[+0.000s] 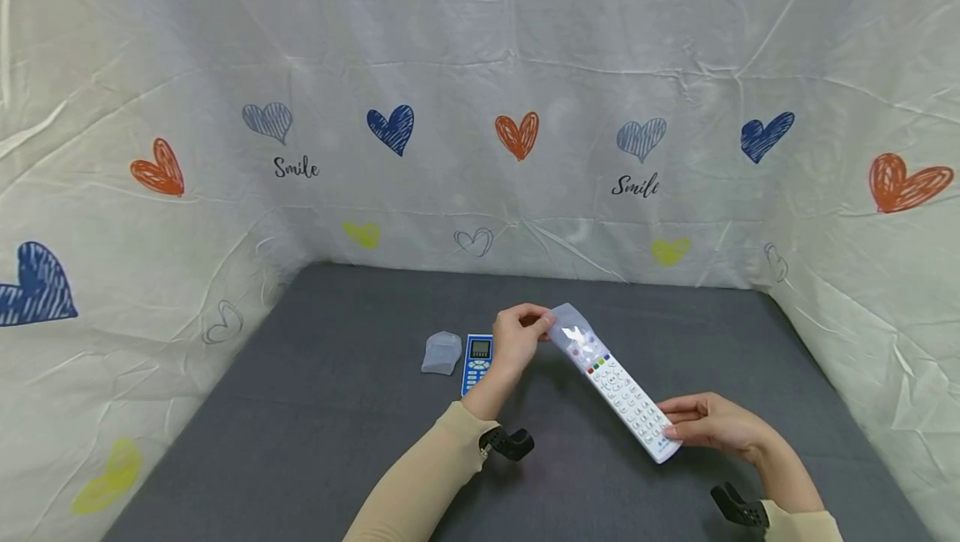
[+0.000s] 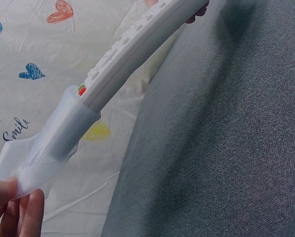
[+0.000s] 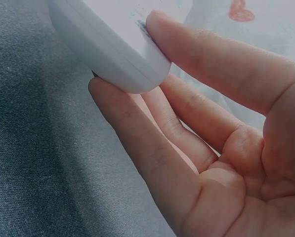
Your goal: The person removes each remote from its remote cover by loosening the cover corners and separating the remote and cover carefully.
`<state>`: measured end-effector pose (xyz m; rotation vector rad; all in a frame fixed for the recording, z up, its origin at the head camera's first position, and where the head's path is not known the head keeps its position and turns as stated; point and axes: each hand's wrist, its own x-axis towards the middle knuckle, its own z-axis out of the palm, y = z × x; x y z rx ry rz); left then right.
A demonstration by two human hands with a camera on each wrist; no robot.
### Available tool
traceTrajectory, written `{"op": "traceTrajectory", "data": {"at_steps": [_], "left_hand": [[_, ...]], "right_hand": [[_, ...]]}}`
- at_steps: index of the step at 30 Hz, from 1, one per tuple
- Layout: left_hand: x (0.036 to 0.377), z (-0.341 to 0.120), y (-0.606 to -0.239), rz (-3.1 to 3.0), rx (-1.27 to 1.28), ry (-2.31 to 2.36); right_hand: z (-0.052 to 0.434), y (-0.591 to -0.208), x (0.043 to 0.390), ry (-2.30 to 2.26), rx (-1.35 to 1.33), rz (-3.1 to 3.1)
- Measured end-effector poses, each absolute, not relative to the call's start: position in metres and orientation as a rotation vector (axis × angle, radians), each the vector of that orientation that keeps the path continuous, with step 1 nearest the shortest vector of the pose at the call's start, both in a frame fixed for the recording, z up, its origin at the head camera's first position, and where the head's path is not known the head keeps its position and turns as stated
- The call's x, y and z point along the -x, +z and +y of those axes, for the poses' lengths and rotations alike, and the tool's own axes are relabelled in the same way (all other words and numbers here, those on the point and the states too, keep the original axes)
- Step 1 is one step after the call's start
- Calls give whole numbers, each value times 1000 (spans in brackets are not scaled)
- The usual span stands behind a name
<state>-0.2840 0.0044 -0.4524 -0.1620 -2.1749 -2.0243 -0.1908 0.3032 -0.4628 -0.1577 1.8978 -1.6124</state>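
Fingers of the right hand (image 1: pixel 712 427) clamp the near end of a white remote (image 1: pixel 626 398); left hand (image 1: pixel 516 340) fingers pinch the clear cover (image 1: pixel 572 335) on its far end, above the table (image 1: pixel 337 409).

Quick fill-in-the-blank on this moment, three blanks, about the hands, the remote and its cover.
The right hand holds the white remote at its ____ end.
The left hand pinches the translucent ____ that sits on the remote's far end.
On the grey table, the smaller remote beside the spare cover is ____ in colour.

Missing words: near; cover; blue
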Motion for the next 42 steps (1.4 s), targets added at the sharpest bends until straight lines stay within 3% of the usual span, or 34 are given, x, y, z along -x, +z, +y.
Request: {"op": "traceTrajectory", "data": {"at_steps": [42], "left_hand": [[287, 0, -449, -2181, 123, -2019]], "right_hand": [[307, -462, 188, -1615, 172, 1890]]}}
